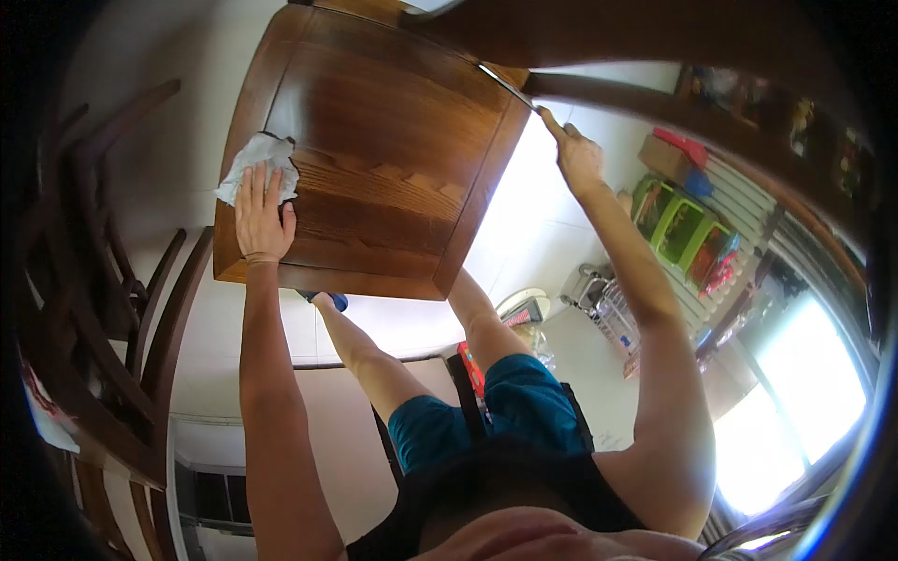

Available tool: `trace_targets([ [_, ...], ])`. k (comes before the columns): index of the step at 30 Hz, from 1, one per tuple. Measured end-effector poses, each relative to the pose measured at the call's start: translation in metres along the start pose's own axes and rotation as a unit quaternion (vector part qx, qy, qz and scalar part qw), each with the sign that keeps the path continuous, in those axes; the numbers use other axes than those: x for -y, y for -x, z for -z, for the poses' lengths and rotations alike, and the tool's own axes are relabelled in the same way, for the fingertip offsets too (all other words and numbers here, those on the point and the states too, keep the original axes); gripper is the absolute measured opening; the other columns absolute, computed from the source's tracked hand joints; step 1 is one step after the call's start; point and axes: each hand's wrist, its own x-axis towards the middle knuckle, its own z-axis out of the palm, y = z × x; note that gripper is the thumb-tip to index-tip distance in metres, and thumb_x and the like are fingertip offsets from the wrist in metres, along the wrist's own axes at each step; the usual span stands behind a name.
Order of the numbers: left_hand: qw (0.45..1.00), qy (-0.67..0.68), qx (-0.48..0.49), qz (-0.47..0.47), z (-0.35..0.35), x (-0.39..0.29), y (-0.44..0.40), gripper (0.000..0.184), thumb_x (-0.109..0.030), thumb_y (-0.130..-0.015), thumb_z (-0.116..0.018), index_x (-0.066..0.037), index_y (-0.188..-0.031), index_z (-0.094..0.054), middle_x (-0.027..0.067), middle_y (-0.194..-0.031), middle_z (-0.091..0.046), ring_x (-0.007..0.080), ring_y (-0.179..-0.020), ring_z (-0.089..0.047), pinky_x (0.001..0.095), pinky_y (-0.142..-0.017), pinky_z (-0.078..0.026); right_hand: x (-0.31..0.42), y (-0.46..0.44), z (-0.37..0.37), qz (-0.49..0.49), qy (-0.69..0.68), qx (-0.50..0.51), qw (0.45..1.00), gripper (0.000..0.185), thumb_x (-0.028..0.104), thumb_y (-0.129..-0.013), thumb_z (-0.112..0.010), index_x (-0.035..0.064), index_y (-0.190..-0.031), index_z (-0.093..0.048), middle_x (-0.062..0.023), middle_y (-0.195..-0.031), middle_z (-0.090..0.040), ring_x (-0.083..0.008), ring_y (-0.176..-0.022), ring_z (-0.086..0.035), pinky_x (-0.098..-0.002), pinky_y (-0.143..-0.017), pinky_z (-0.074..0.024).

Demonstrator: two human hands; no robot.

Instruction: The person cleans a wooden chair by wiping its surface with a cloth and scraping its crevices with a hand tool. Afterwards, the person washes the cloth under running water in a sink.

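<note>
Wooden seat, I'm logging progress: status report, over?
Left hand palm-down on crumpled white wipe. Right hand holding thin tool. Wipe lies on wooden seat. Dark wood hides part of its far edge.

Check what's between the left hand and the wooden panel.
Head view: a crumpled white wipe lies between the left hand and the wooden panel.

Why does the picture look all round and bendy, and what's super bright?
Head view: the lens seems to bend edges, leaving black corners; same head view: the window glares white, and floor beside the wooden panel looks washed out.
</note>
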Motion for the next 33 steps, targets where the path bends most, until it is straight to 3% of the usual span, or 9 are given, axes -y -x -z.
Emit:
trace_targets([
  [5,1.0,-0.004,-0.009,-0.013,-0.001,0.0,0.0,0.053,-0.016,-0.079,-0.048,-0.008,-0.13,-0.036,0.0131,-0.139,-0.027,0.0335,-0.128,-0.023,0.0445,-0.104,-0.02,-0.106,0.126,0.004,-0.201,0.067,0.255,0.943,0.044,0.011,-0.086,-0.039,0.0312,-0.125,-0.043,-0.0116,-0.093,-0.061,-0.0261,-0.073,-0.063,-0.0381,-0.056,-0.0512],
  [9,1.0,-0.006,-0.017,-0.014,-0.003,-0.001,0.0,0.053,-0.016,-0.079,-0.047,-0.008,-0.13,-0.035,0.0131,-0.139,-0.026,0.0333,-0.128,-0.023,0.0438,-0.104,-0.019,-0.069,0.133,0.047,-0.127,0.008,-0.009,0.992,0.047,0.009,-0.083,-0.042,0.0305,-0.125,-0.044,-0.0078,-0.083,-0.06,-0.0225,-0.066,-0.061,-0.0332,-0.054,-0.05],
  [15,1.0,-0.023,-0.02,-0.006,-0.003,-0.001,0.001,0.054,-0.018,-0.077,-0.049,-0.01,-0.129,-0.038,0.0117,-0.139,-0.027,0.0321,-0.128,-0.024,0.0433,-0.104,-0.02,0.073,-0.013,0.023,0.025,-0.135,-0.097,0.986,0.059,-0.003,-0.079,-0.042,0.0296,-0.129,-0.04,-0.0101,-0.079,-0.054,-0.0255,-0.068,-0.056,-0.0351,-0.061,-0.0486],
  [18,1.0,-0.021,-0.012,-0.014,-0.005,-0.003,0.002,0.055,-0.018,-0.077,-0.05,-0.009,-0.13,-0.036,0.0125,-0.14,-0.026,0.0328,-0.128,-0.023,0.0429,-0.104,-0.02,0.044,0.008,-0.05,-0.003,-0.162,-0.191,0.968,0.061,-0.004,-0.079,-0.04,0.0291,-0.13,-0.039,-0.0117,-0.08,-0.054,-0.0274,-0.07,-0.057,-0.0376,-0.062,-0.0479],
  [21,0.999,-0.032,-0.013,-0.01,-0.002,-0.005,0.0,0.058,-0.019,-0.078,-0.049,-0.008,-0.132,-0.032,0.0151,-0.14,-0.025,0.0336,-0.129,-0.021,0.0428,-0.105,-0.019,-0.013,0.104,-0.078,-0.205,-0.237,-0.003,0.95,0.047,0.009,-0.086,-0.039,0.0263,-0.129,-0.038,-0.0157,-0.096,-0.06,-0.0317,-0.08,-0.059,-0.0411,-0.068,-0.0475],
  [25,0.999,-0.012,-0.04,0.023,-0.012,-0.002,0.004,0.057,-0.018,-0.079,-0.05,-0.001,-0.131,-0.032,0.0192,-0.136,-0.029,0.0354,-0.127,-0.024,0.042,-0.105,-0.02,0.004,0.194,-0.126,-0.341,-0.295,-0.024,0.892,0.039,0.018,-0.09,-0.039,0.0137,-0.128,-0.038,-0.0164,-0.093,-0.061,-0.0323,-0.083,-0.06,-0.0429,-0.071,-0.0469],
  [27,0.994,0.049,-0.099,0.014,-0.017,0.002,0.0,0.05,-0.014,-0.08,-0.05,0.003,-0.125,-0.039,0.0208,-0.131,-0.038,0.0356,-0.124,-0.031,0.0414,-0.103,-0.023,0.051,0.185,-0.137,-0.259,-0.417,-0.175,0.853,0.033,0.018,-0.089,-0.042,0.0106,-0.121,-0.046,-0.0169,-0.093,-0.061,-0.0303,-0.083,-0.06,-0.0408,-0.071,-0.0469],
  [29,0.954,0.185,-0.179,0.152,-0.023,-0.019,-0.011,0.032,-0.01,-0.084,-0.047,0.002,-0.114,-0.052,0.0206,-0.128,-0.042,0.0331,-0.121,-0.037,0.041,-0.102,-0.025,0.111,0.151,-0.125,-0.201,-0.458,-0.225,0.836,0.026,0.016,-0.085,-0.046,0.0073,-0.109,-0.053,-0.0153,-0.091,-0.059,-0.0315,-0.082,-0.057,-0.0419,-0.069,-0.0447],
  [33,0.978,0.177,-0.091,0.068,-0.027,-0.059,-0.092,0.03,-0.014,-0.088,-0.044,-0.006,-0.116,-0.054,0.0191,-0.131,-0.039,0.0315,-0.125,-0.031,0.0397,-0.104,-0.022,0.191,0.1,-0.111,-0.03,-0.393,-0.242,0.887,0.014,0.017,-0.079,-0.053,0.0084,-0.091,-0.053,-0.0094,-0.086,-0.051,-0.0291,-0.078,-0.047,-0.0397,-0.068,-0.0348],
])
